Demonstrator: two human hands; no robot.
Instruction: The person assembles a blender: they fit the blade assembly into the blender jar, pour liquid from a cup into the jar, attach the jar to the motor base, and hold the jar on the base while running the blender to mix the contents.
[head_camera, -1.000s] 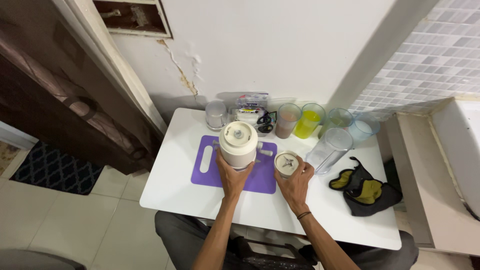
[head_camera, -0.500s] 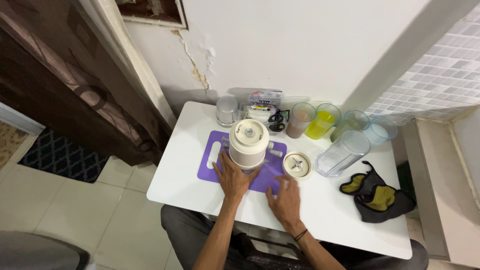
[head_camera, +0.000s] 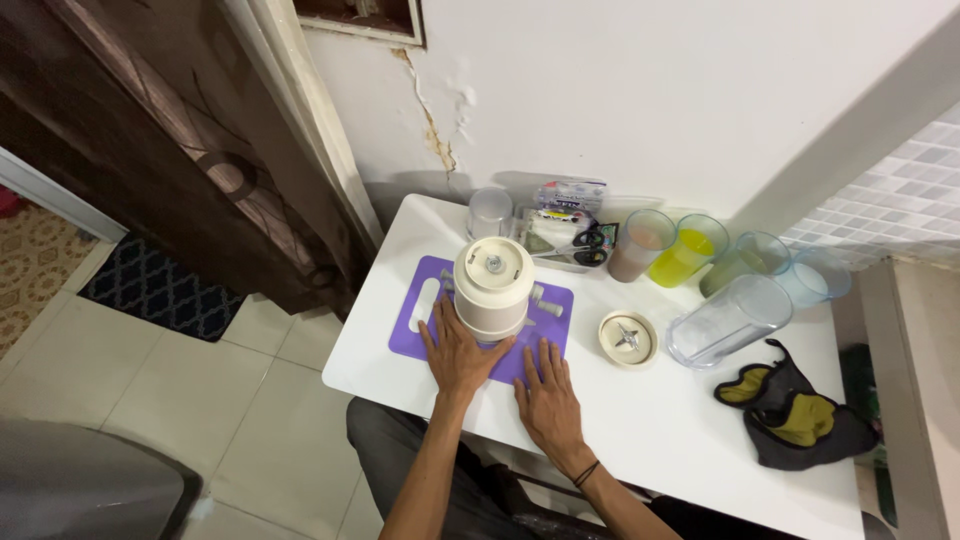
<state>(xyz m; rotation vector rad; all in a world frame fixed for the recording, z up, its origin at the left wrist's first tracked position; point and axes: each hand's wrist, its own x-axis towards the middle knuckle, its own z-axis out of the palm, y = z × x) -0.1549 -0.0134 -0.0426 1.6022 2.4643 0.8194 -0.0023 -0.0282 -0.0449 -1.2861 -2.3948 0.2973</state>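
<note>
On the purple plastic cutting board (head_camera: 415, 320) at the white table (head_camera: 640, 430)'s near edge stood the cream cylindrical blender base (head_camera: 493, 288). It could have tipped or slid, since the thin board might shift under a push. Your left hand (head_camera: 458, 355) lay open, fingers spread against the base's foot; your right hand (head_camera: 548, 392) rested flat and empty, fingertips on the board.
</note>
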